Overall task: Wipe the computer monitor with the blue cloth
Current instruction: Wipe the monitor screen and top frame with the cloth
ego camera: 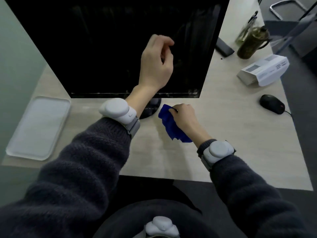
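Monitor (120,40): dark screen, upright at the back of the counter (223,134), smears showing low on the glass.

Blue cloth (169,126): bunched, low over the counter's middle, just in front of the monitor's stand base and apart from the glass.

Right grip (183,117): closed on the cloth's upper end, fingers curled round it, probably to carry it up to the screen.

Left grip (156,62): raised before the screen's lower right part, fingers curled in, thumb near forefinger, nothing seen held. Contact with the glass cannot be told.

White tray (37,127): left edge.

Mouse (271,103): right edge.
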{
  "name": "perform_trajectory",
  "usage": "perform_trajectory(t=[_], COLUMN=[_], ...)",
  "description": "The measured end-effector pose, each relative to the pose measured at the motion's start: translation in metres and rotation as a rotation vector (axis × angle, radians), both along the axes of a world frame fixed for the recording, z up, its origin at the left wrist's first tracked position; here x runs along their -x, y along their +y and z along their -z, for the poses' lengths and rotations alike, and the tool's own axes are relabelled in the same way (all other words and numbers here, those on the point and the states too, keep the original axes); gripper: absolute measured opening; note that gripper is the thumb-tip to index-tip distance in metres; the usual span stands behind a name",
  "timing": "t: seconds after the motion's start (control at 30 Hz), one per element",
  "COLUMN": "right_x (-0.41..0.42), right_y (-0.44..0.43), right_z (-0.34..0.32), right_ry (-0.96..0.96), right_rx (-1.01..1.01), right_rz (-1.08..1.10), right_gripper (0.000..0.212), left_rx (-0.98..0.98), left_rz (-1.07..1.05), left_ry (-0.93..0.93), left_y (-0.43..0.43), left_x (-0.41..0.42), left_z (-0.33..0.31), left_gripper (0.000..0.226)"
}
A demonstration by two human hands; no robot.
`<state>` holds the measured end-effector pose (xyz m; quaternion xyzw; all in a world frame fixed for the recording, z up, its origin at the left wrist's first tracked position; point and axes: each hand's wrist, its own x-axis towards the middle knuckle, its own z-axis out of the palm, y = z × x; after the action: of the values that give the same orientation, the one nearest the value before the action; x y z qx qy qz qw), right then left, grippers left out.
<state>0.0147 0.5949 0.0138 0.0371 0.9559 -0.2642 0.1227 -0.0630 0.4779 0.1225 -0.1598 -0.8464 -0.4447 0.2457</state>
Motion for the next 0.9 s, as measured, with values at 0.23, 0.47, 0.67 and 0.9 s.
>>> perform_trajectory(t=[0.23,0.47,0.67,0.9], right_x=[-0.028,-0.034,-0.033,-0.038], right_y=[-0.01,-0.014,-0.018,-0.025], right_z=[0.04,0.049,0.045,0.05], right_ry=[-0.118,-0.133,-0.029,-0.003], right_rx=[-0.213,-0.137,0.105,-0.049], right_rz=[0.044,-0.071,0.022,-0.068], right_gripper=[0.071,0.049,0.055,0.058], left_rx=[-0.024,0.37,0.575,0.508], left_rz=[0.061,0.22,0.152,0.097], left_ry=[-0.505,-0.934,-0.865,-0.796], left_y=[-0.02,-0.034,-0.042,-0.045], left_x=[-0.036,-0.075,-0.083,-0.09], left_z=[0.077,0.157,0.17,0.167], left_gripper=[0.018,0.036,0.033,0.01])
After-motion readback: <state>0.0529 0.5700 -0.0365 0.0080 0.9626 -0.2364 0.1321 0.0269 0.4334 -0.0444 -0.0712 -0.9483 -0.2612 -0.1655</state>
